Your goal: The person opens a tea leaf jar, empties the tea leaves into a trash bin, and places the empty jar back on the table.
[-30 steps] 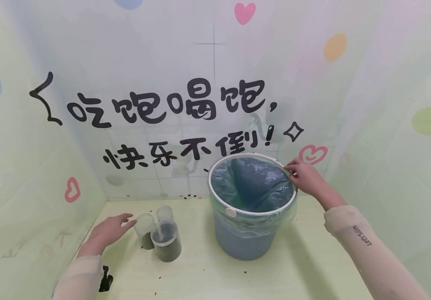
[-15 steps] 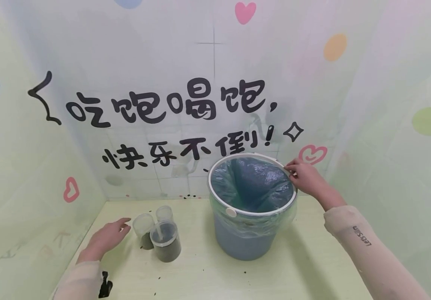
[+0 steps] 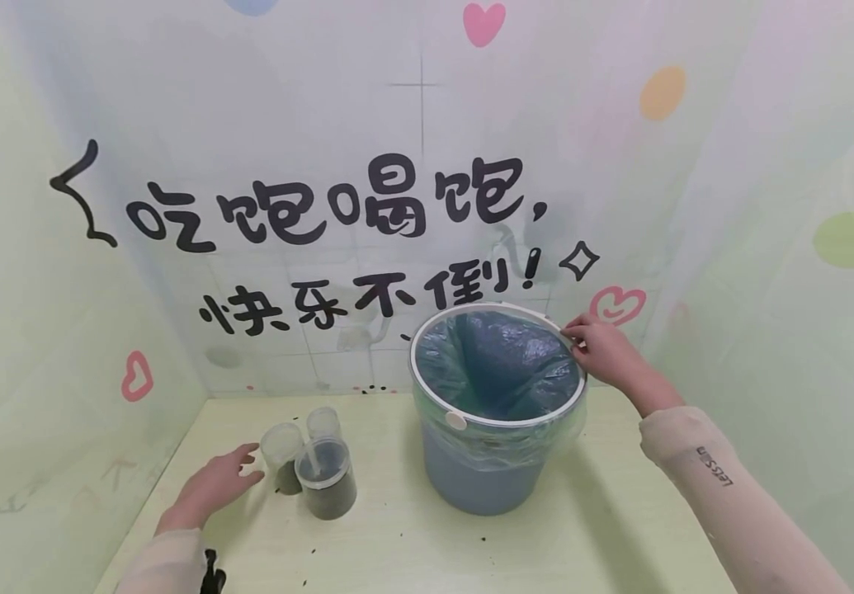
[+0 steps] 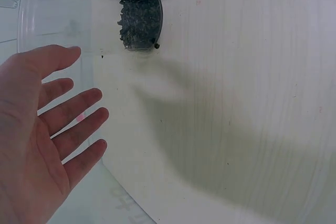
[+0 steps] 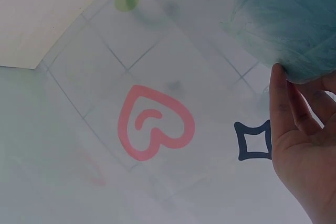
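In the head view, a blue-grey trash bin (image 3: 480, 483) with a white rim stands right of centre. A translucent green bin liner (image 3: 508, 363) covers its inside and folds over the rim. My right hand (image 3: 608, 355) pinches the rim's right side with the liner between thumb and fingers; the right wrist view shows the fingertips against the liner (image 5: 289, 24). My left hand (image 3: 214, 485) hovers with fingers spread beside a clear cup (image 3: 281, 445) holding dark granules, apart from it. Touching that cup or close to it is a wider clear jar (image 3: 330, 495), also with dark granules.
A smaller clear cup (image 3: 323, 422) stands behind the jar. Dark crumbs dot the pale table (image 3: 389, 544). A black object (image 3: 212, 573) lies partly hidden by the left sleeve. A printed curtain (image 3: 308, 107) encloses the back and sides.
My left hand has drawn back slightly from the cup and towards the body, its fingers spreading. The right hand, bin and cups keep their places; the head view shifts a little.
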`<action>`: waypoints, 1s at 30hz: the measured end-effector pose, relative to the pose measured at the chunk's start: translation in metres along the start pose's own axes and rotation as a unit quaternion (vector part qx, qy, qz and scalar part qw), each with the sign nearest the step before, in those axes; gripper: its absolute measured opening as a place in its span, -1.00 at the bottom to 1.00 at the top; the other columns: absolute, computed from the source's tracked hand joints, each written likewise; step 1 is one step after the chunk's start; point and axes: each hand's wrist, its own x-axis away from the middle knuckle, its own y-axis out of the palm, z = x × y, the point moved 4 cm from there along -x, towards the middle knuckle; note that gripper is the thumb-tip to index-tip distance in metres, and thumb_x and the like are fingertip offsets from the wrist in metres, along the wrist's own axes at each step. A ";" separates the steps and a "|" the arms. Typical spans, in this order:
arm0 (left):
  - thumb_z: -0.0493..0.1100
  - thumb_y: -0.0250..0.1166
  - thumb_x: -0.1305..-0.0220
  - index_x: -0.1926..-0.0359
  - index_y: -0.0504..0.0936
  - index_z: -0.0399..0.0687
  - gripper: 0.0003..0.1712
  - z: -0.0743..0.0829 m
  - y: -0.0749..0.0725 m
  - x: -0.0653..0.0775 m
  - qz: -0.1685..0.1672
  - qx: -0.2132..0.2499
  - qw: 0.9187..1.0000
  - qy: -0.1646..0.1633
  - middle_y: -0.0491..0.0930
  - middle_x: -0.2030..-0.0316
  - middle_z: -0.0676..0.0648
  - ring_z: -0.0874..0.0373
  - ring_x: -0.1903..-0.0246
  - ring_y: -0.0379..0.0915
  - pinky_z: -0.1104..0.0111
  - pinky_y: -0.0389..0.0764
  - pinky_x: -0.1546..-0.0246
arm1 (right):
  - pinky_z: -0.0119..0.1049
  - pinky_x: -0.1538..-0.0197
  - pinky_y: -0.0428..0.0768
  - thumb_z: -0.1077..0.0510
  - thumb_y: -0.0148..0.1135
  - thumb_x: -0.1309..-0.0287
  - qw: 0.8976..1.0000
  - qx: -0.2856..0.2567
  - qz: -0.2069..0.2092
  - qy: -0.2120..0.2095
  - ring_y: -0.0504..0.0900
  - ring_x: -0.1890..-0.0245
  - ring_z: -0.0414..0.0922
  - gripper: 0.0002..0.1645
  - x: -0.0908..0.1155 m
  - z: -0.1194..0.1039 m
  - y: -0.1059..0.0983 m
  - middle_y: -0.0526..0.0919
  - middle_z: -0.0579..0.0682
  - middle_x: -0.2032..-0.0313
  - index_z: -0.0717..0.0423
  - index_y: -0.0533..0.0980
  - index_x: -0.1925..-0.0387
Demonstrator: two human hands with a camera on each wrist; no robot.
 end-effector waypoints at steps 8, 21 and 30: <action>0.19 0.34 -0.21 -0.38 0.24 -0.42 -0.02 -0.001 0.011 -0.002 0.002 0.022 1.000 -0.007 0.47 -0.22 -0.46 -0.38 -0.11 0.50 -0.21 0.57 0.02 | 0.12 -0.04 0.67 0.40 0.17 -0.19 1.000 -0.001 0.001 -0.002 0.65 0.09 0.22 -0.62 -0.001 0.000 -0.002 0.57 0.36 0.03 0.50 0.56 -0.04; 0.32 0.39 -0.12 -0.43 0.06 -0.50 0.24 -0.005 0.041 -0.002 0.007 0.089 0.996 -0.023 0.31 -0.31 -0.55 -0.46 -0.21 0.38 -0.21 0.54 -0.06 | 0.07 0.03 0.70 0.42 0.14 -0.17 1.000 -0.004 0.001 -0.009 0.66 0.13 0.19 -0.63 0.001 0.000 0.000 0.57 0.34 0.05 0.50 0.57 -0.01; 0.30 0.37 -0.16 -0.47 -0.07 -0.47 0.26 -0.001 0.055 -0.006 0.013 0.157 0.986 -0.051 0.16 -0.37 -0.59 -0.49 -0.28 0.28 -0.24 0.49 -0.13 | 0.06 0.07 0.70 0.44 0.14 -0.14 0.999 0.002 0.016 -0.028 0.68 0.15 0.19 -0.65 0.002 -0.002 -0.002 0.58 0.34 0.09 0.52 0.59 0.03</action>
